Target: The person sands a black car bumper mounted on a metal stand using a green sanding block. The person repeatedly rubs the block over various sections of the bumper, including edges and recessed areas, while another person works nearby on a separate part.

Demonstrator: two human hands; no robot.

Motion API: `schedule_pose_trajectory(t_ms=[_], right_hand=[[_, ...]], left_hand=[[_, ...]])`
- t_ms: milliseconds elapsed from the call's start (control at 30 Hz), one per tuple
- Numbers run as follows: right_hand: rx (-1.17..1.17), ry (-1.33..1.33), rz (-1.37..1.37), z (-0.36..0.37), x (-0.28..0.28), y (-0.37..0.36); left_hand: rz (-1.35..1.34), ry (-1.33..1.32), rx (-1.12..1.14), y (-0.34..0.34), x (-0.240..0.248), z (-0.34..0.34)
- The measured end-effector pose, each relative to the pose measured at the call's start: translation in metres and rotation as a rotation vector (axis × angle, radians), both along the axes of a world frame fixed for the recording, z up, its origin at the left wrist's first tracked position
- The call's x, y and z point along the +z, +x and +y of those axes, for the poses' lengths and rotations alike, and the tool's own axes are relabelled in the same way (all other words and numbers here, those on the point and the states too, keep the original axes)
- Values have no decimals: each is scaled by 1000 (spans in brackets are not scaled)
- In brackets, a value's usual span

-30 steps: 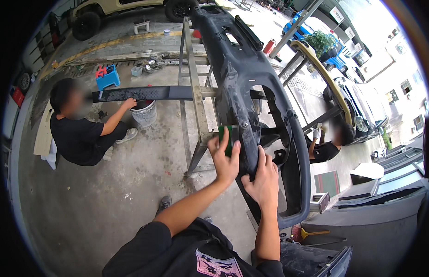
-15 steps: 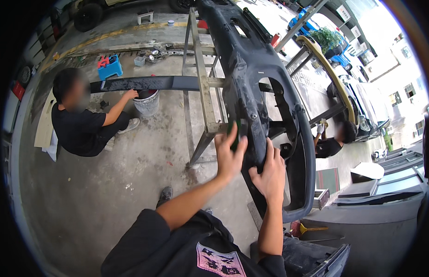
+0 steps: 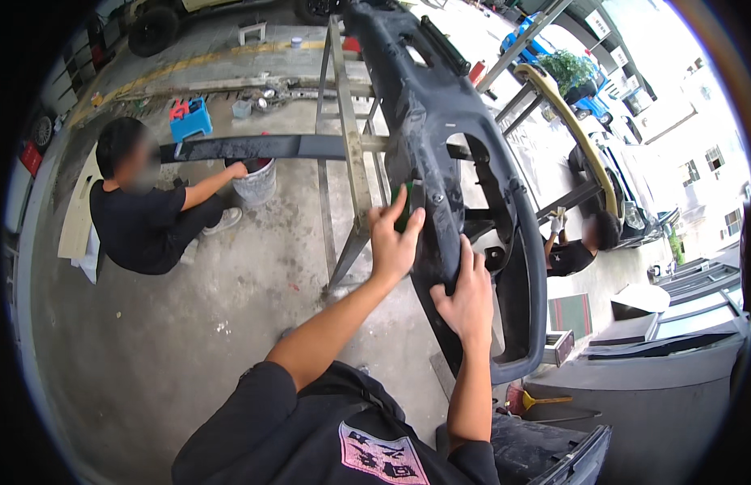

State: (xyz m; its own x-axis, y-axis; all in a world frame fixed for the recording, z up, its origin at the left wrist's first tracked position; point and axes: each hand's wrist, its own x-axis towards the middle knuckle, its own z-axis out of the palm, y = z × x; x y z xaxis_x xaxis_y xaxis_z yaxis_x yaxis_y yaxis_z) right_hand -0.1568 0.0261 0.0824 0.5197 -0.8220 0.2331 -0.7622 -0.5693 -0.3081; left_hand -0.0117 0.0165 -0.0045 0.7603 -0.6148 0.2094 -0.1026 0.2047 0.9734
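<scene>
A long black car bumper (image 3: 444,101) lies raised in front of me, its surface scuffed and streaked with pale dust. My left hand (image 3: 393,252) grips a small green and dark sanding block (image 3: 403,212) against the bumper's left side, thumb and fingers on either side of it. Part of the block is hidden by the fingers. Lower down, my right hand (image 3: 470,303) rests on the near part of the bumper with its fingers stretched out, holding nothing.
A metal stand (image 3: 353,174) supports the bumper. At left a person (image 3: 137,218) squats by a bucket (image 3: 256,182) and a long dark panel (image 3: 254,147). Another person (image 3: 573,255) is at right, near a yellowish bumper (image 3: 581,105). A blue stool (image 3: 191,121) stands farther back.
My left hand has slid the sanding block a little farther away along the bumper. The right hand keeps nearly the same place. At left, the person's hand has shifted slightly over the bucket.
</scene>
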Motion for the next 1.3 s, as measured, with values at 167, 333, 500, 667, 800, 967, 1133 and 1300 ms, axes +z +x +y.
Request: schedule_pose_trajectory(t_ms=[167, 333, 500, 667, 800, 967, 1133, 1300], right_hand=[[26, -29, -25, -4, -6, -1], [25, -47, -35, -4, -7, -1], [33, -73, -40, -2, -4, -5], [45, -26, -59, -7, -6, -10], [18, -30, -41, -6, -5, 4], [22, -16, -64, -4, -5, -5], [44, -54, -71, -2, -2, -3], [52, -34, -128, -8, -3, -6]], left_hand=[[17, -65, -59, -17, -27, 17], [8, -23, -32, -2, -19, 3], [416, -115, -200, -10, -9, 12], [174, -73, -98, -14, -18, 4], [230, -106, -151, -2, -24, 7], [109, 0, -27, -27, -22, 19], [294, -107, -105, 8, -13, -5], [-9, 33, -90, -37, -24, 38]])
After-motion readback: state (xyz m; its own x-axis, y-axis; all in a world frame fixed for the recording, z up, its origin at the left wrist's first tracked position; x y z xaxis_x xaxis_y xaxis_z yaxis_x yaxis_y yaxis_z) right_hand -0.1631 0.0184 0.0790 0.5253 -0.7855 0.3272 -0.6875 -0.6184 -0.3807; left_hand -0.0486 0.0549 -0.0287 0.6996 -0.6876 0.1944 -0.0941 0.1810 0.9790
